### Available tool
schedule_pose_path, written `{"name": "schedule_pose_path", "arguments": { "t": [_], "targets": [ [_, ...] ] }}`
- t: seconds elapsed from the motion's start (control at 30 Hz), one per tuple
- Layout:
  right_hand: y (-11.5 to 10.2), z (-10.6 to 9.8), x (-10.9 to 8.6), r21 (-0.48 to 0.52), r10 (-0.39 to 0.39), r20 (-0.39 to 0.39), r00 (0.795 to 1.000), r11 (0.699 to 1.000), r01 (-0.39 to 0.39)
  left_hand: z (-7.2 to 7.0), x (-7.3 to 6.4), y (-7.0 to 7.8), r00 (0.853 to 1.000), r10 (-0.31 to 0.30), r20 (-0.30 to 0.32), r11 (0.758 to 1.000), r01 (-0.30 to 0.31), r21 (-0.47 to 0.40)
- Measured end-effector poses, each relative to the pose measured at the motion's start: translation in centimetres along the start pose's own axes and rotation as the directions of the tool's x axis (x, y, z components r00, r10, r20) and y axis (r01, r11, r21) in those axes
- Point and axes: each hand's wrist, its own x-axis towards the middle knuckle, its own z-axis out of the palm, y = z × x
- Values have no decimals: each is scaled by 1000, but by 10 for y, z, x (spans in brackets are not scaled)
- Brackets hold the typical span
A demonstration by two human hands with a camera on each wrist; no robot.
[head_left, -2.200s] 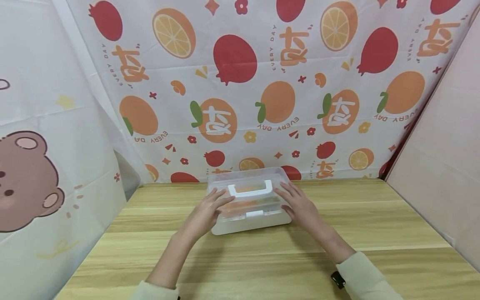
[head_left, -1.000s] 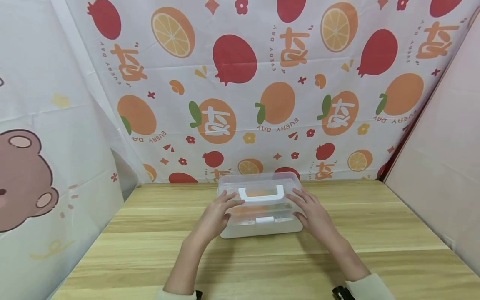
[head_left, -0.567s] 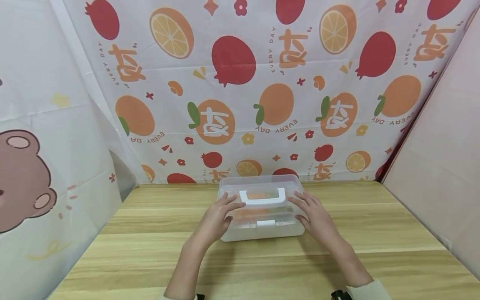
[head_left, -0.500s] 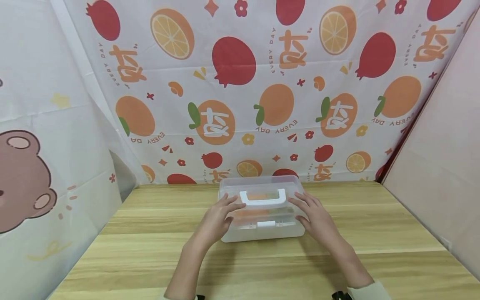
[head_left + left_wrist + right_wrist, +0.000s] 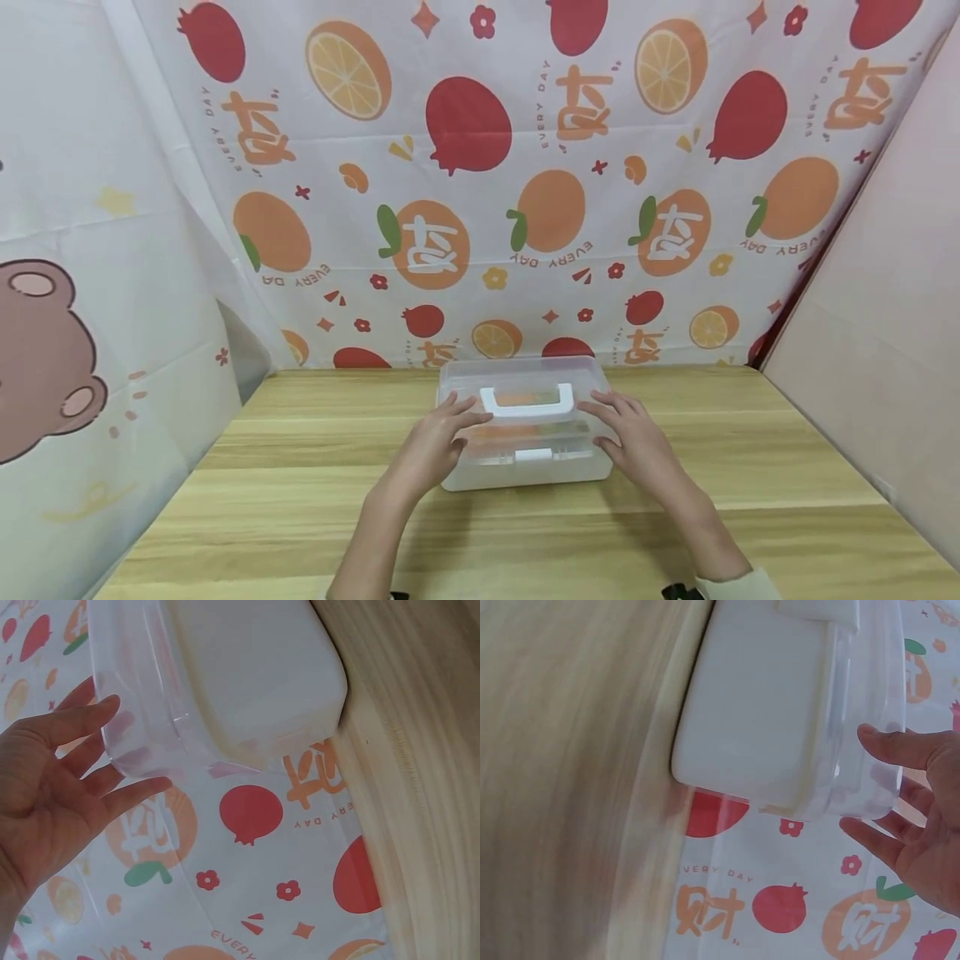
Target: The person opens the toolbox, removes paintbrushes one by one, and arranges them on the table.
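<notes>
One box nearer, fingers both sides

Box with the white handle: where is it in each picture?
Head: the box is below centre, slightly right.
Left wrist: top centre, cut off by the upper edge.
Right wrist: top, right of centre, also cut off.
Shared landmark: the fruit-print cloth.

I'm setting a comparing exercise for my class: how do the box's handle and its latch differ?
The handle is an open, bent loop, while the latch is a flat block. The handle is clearly wider than the latch. The handle sits on the clear lid; the latch sits lower, at the front. Both are white.
</notes>
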Motion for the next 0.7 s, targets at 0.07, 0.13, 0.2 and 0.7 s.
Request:
{"name": "schedule_pose_path", "arguments": {
  "t": [0.07, 0.13, 0.2, 0.7],
  "targets": [
    [0, -2, -1, -5, -6, -2, 1000, 1000, 6, 0, 0, 1, 1000, 4, 8, 1000, -4, -5],
    [0, -3, -1, -12, -10, 1, 1000, 1000, 10, 0, 0, 2, 1000, 8, 10, 1000, -8, -5],
    [0, -5, -1, -17, -12, 9, 1000, 1000, 12, -1, -1, 3, 1000, 14, 11, 1000, -14, 1],
    [-9, -16, 2, -29, 22, 65, 998, 999, -20, -8, 0, 6, 998, 12, 55, 1000, -13, 15]
  ]
}}
